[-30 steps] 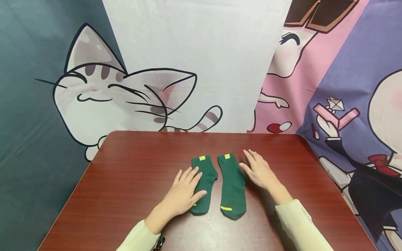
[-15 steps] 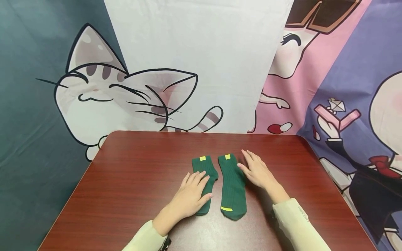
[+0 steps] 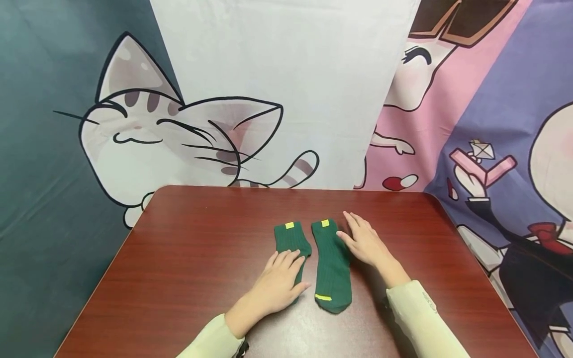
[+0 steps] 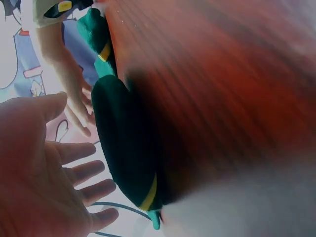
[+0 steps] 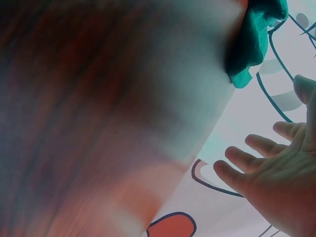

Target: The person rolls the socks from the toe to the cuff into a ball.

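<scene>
Two dark green ribbed socks lie side by side on the table, each with a yellow tab at the cuff. My left hand [image 3: 276,284], fingers straight and spread, is over the left sock [image 3: 290,237] and hides its toe end in the head view. From the left wrist, a gap shows between my palm and that sock [image 4: 126,138]. Beside the right sock [image 3: 333,271], my right hand [image 3: 368,244] has its fingers extended, the thumb overlapping the sock's edge. In the right wrist view the right hand [image 5: 276,173] holds nothing, with a green sock [image 5: 252,42] above it.
The reddish-brown wooden table [image 3: 192,238] has rounded far corners. Right behind it hangs a cloth backdrop [image 3: 286,59] with a cartoon cat and other figures. Pale sleeves cover both forearms, and a dark band shows at the left wrist.
My left hand has slid right and slightly nearer over the left sock, covering more of its toe end and baring its cuff. The right hand has shifted slightly left. Both socks stay in place.
</scene>
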Demonstrator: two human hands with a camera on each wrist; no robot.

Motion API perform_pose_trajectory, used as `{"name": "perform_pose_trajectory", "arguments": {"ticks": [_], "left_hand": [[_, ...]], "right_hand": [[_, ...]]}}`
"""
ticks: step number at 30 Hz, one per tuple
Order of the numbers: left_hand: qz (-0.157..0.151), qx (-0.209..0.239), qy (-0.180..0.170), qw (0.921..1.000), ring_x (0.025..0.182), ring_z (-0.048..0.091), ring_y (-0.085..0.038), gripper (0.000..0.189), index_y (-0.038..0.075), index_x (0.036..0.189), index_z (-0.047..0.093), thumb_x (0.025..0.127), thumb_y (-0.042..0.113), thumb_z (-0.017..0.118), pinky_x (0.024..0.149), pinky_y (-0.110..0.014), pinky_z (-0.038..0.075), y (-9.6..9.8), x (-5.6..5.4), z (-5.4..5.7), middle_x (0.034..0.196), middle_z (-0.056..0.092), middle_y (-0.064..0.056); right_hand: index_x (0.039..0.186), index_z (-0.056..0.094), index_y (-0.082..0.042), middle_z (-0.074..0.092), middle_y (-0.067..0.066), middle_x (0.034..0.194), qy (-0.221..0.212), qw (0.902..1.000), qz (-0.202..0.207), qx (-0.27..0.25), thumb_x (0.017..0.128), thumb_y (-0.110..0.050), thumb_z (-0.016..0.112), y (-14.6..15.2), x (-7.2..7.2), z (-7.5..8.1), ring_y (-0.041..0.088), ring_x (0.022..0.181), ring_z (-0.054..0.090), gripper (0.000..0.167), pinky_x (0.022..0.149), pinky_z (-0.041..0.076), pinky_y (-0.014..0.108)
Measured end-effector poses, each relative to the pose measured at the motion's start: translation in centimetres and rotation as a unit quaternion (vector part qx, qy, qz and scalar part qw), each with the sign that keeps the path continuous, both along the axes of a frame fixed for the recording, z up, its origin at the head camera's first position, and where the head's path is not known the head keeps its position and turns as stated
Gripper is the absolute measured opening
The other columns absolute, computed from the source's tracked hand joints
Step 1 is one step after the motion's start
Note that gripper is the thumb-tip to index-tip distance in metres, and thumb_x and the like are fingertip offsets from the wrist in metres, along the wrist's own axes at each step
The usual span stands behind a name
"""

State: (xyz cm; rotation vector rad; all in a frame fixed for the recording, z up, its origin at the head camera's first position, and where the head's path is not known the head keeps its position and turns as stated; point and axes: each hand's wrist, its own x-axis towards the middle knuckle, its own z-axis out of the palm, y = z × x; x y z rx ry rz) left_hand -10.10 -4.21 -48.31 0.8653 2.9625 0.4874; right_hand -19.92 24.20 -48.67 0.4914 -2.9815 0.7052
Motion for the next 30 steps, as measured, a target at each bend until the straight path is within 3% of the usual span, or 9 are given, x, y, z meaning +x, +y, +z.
{"name": "perform_pose_trajectory", "arguments": {"ticks": [7, 15, 23, 30], "left_hand": [[-0.004, -0.021, -0.009, 0.9997, 0.143, 0.04, -0.031, 0.063, 0.011, 0.148, 0.05, 0.101, 0.052, 0.055, 0.117, -0.055, 0.03, 1.1, 0.2, 0.3, 0.153, 0.046, -0.008], [-0.014, -0.048, 0.014, 0.9987, 0.138, 0.045, -0.024, 0.06, 0.008, 0.143, 0.054, 0.1, 0.05, 0.057, 0.112, -0.045, 0.038, 2.5, 0.5, 0.5, 0.147, 0.052, -0.006], [-0.006, -0.067, 0.03, 0.9973, 0.122, 0.053, -0.02, 0.049, 0.011, 0.128, 0.064, 0.098, 0.051, 0.059, 0.096, -0.039, 0.048, 3.4, 0.6, 0.7, 0.131, 0.061, -0.003], [0.001, -0.068, 0.02, 0.9975, 0.106, 0.057, -0.018, 0.043, 0.012, 0.117, 0.068, 0.096, 0.05, 0.064, 0.079, -0.034, 0.047, 4.0, 0.7, 0.8, 0.115, 0.065, -0.001]], "right_hand": [[0.157, 0.031, -0.002, 0.037, 0.027, 0.155, -0.011, 0.9999, -0.004, -0.002, 0.101, -0.035, 0.062, -0.3, 0.0, 0.2, 0.047, 0.141, 0.036, 0.072, 0.111, 0.029, 0.07], [0.156, 0.033, -0.001, 0.044, 0.027, 0.149, -0.017, 0.9998, -0.003, -0.004, 0.1, -0.034, 0.063, -0.9, -0.2, 0.1, 0.046, 0.135, 0.043, 0.072, 0.11, 0.033, 0.067], [0.154, 0.036, 0.001, 0.046, 0.028, 0.148, -0.035, 0.9992, 0.01, -0.016, 0.101, -0.033, 0.062, -1.4, -0.8, -0.2, 0.047, 0.134, 0.043, 0.068, 0.11, 0.034, 0.066], [0.152, 0.04, 0.002, 0.05, 0.028, 0.144, -0.034, 0.9992, 0.011, -0.015, 0.1, -0.03, 0.064, -1.6, -1.0, -0.3, 0.046, 0.131, 0.046, 0.066, 0.11, 0.036, 0.063]]}}
